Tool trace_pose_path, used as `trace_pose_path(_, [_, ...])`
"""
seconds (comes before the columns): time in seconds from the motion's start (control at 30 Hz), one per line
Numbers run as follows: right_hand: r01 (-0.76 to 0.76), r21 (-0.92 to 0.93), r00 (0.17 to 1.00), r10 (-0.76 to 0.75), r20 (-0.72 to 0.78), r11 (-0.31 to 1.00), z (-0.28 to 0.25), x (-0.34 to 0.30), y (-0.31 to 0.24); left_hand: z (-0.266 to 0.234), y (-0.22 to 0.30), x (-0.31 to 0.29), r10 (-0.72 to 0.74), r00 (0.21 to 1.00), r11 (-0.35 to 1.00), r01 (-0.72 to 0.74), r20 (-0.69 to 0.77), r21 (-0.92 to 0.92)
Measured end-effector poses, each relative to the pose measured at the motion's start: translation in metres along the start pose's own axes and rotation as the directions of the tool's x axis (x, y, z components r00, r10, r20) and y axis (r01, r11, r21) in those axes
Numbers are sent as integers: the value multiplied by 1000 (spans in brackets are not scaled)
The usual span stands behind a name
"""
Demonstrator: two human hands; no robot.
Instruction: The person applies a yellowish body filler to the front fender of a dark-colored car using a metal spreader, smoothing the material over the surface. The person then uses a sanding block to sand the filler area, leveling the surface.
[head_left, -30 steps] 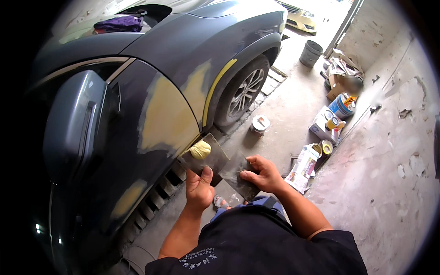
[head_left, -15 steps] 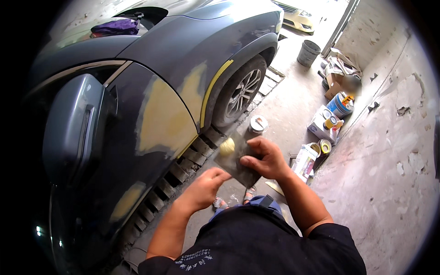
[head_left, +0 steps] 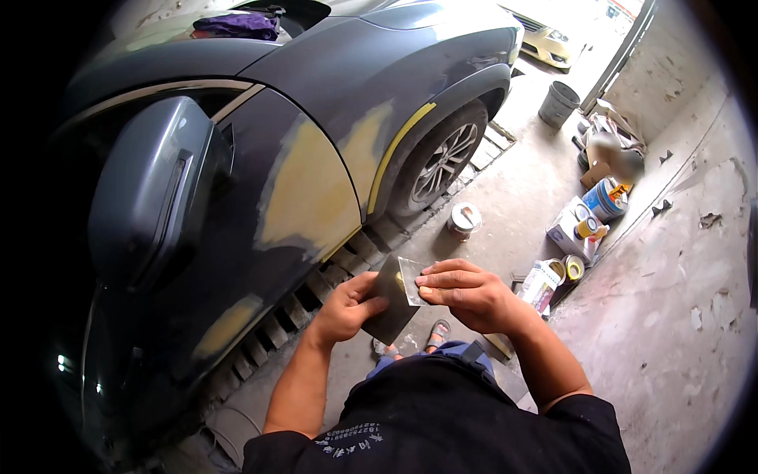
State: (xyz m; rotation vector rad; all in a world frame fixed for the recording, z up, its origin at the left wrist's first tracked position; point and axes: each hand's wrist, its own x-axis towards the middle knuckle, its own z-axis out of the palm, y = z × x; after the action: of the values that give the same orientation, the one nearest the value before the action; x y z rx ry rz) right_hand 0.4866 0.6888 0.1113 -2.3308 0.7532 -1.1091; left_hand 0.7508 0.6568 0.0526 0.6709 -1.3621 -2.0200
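My left hand (head_left: pixel 344 310) grips a dark flat putty board (head_left: pixel 390 314) by its left side, thumb lying across its face. In my right hand (head_left: pixel 476 297) is a pale putty spreader (head_left: pixel 410 276), pinched with the fingers laid along it. The spreader's edge meets the board's right part. A bit of yellow putty (head_left: pixel 399 279) shows between them; the rest is hidden behind the spreader. To the left stands a dark grey car (head_left: pixel 213 261) with yellow filler patches (head_left: pixel 312 193) on its door and fender. Yellow tape (head_left: pixel 395 146) follows the wheel arch.
An open tin (head_left: pixel 464 220) stands on the floor ahead. Cans, a white box (head_left: pixel 575 229) and a paint bucket (head_left: pixel 606 199) line the right wall. Farther off are a dark bucket (head_left: pixel 558 104) and another car (head_left: pixel 545 41). The side mirror (head_left: pixel 150 193) juts out at left.
The board has passed from my right hand to my left. My right hand now holds the spreader against it, covering most of the putty lump. The view has shifted slightly.
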Motion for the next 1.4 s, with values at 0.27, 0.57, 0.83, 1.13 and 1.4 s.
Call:
trace_pose_path(0.27, [-106, -214, 993, 116, 35, 971, 12, -32, 25, 13, 7, -4, -15, 1000, 987, 16, -12, 160])
trace_pose_path(0.57, [-622, 402, 627, 735, -259, 672, 25, -68, 29, 24, -13, 5, 413, 866, 901, -342, -281, 268])
trace_pose_path(0.83, [-690, 315, 646, 751, -140, 652, 54, -63, 8, 50, 1, 19, 536, 775, 829, -409, -334, 382])
trace_pose_path(1.13, [-692, 403, 612, 783, -112, 599, 53, -35, 8, 27, -21, 17, 656, 713, 103, -410, 248, 906])
trace_pose_path(1.4, [-643, 635, 539, 842, -22, 428, 72, -25, -5, 25, -17, 12, 689, 719, 152, -268, 92, 951])
